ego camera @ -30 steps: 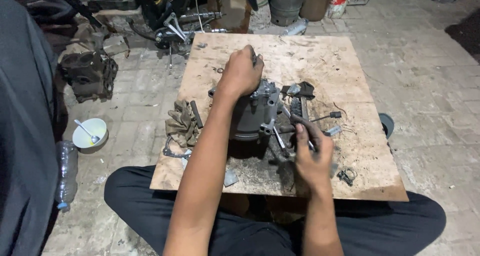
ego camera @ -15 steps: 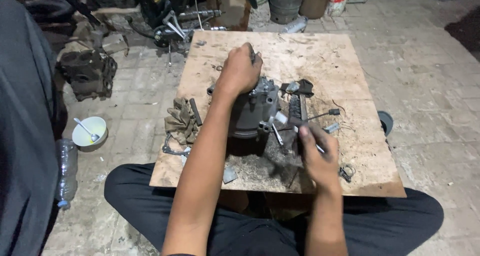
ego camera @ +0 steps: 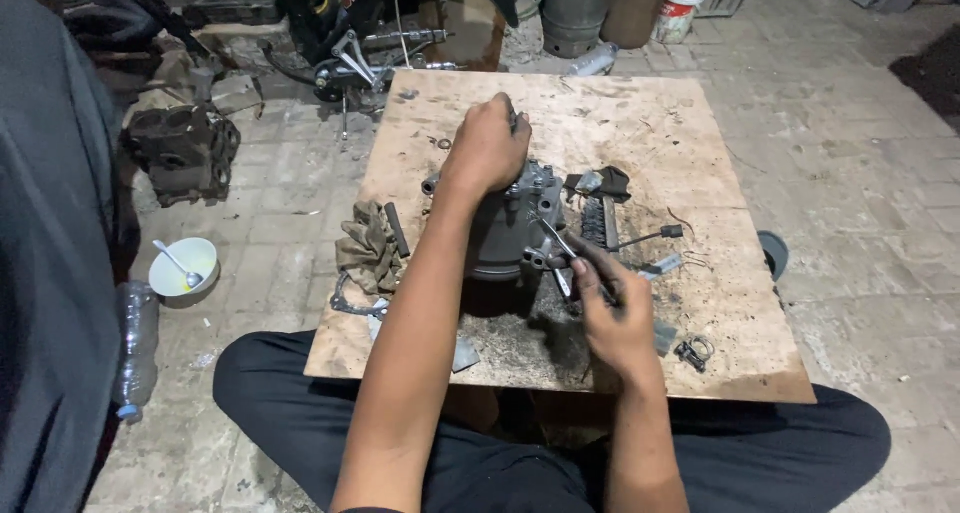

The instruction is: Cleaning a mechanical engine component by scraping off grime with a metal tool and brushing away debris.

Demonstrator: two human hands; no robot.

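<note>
Since half a second ago, the right hand (ego camera: 612, 313) has barely shifted: it stays low at the near right of the grey metal engine part (ego camera: 510, 228), and the slim silver tool (ego camera: 556, 241) in it now slants up and left so its tip meets the part's right side. That hand is closed around the tool, fingers curled over its handle. The left hand (ego camera: 487, 151) remains on the far top of the part, closed over it in a firm grip, forearm stretched across the wooden board (ego camera: 620, 123).

The engine part sits near the middle of the board, which rests over the person's crossed legs. Just left of the part lie a crumpled brown rag (ego camera: 366, 248) and a short dark rod (ego camera: 397, 230). To the right lie a dark block (ego camera: 605, 184) and a black-tipped thin pin (ego camera: 648, 238), with a small metal clip (ego camera: 694, 351) near the board's near right corner.

On the paved floor to the left stand a white bowl with a spoon (ego camera: 183, 267) and a clear plastic bottle (ego camera: 135, 348). A dark engine casing (ego camera: 185, 151) sits farther left, and a white bucket (ego camera: 680, 5) stands at the far side.
</note>
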